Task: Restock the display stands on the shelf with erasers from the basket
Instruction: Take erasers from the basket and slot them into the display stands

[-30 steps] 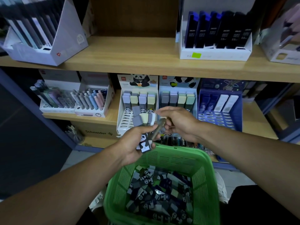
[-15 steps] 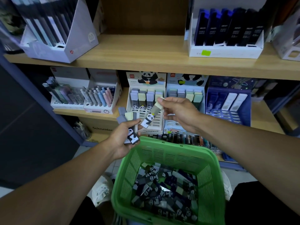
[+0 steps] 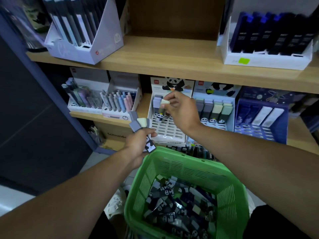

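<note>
Cream eraser (image 3: 164,102), pinched in right hand (image 3: 181,111), enters white stand (image 3: 168,131) at 12 o'clock; left hand (image 3: 138,144) grips spares (image 3: 139,124) fanned for picking.

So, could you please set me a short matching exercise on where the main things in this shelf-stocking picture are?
Things:
1. pale yellow eraser
2. fan of erasers
3. green basket
4. left panda display stand

Places:
A. below both hands, full of loose erasers
B. pinched by the right hand, at the stand's top row
C. on the lower shelf, most lower slots empty
D. held in the left hand

Pairs: 1-B, 2-D, 3-A, 4-C
</note>
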Demonstrator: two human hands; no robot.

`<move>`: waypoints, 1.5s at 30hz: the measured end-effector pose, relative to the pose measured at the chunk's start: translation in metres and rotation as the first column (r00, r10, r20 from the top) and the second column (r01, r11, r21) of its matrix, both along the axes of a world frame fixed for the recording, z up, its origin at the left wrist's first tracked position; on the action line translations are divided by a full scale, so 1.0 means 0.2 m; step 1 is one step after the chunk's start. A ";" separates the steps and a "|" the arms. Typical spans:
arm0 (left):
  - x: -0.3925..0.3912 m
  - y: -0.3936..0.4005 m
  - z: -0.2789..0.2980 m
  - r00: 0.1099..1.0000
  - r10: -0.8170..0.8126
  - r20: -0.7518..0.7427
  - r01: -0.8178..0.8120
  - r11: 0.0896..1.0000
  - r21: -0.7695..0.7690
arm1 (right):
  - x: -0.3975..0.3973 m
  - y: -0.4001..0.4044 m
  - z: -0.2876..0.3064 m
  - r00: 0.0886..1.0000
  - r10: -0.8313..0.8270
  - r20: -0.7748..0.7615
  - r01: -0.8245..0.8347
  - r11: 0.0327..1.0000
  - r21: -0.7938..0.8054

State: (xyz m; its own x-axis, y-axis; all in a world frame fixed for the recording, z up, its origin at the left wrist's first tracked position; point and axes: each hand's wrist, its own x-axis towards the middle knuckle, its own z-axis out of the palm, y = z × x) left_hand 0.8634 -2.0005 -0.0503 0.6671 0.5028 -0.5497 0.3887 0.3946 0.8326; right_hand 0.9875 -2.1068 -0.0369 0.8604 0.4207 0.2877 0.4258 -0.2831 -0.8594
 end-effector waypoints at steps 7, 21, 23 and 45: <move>0.03 -0.04 -0.02 1.000 -0.015 -0.001 0.015 0.999 -0.037 | 0.03 0.08 -0.05 0.987 0.040 0.157 -0.024 0.994 -0.104; 0.02 -0.02 -0.05 1.000 -0.020 -0.014 0.019 1.000 -0.024 | 0.04 0.10 -0.04 0.968 0.116 0.224 -0.070 0.976 -0.205; 0.02 -0.01 -0.05 1.000 -0.016 -0.013 0.016 1.000 -0.024 | 0.05 0.09 -0.04 0.967 0.088 0.241 -0.026 0.969 -0.247; -0.01 0.07 0.00 1.000 -0.014 -0.017 0.013 1.000 -0.026 | 0.06 0.09 0.05 0.931 0.139 0.339 0.099 0.796 -0.597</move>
State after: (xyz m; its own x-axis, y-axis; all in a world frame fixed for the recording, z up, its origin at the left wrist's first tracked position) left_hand 0.8615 -1.9858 -0.0510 0.6642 0.4794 -0.5736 0.4080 0.4105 0.8155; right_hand 1.0002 -2.0896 -0.0275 0.7407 0.6238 0.2495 0.6713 -0.6727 -0.3113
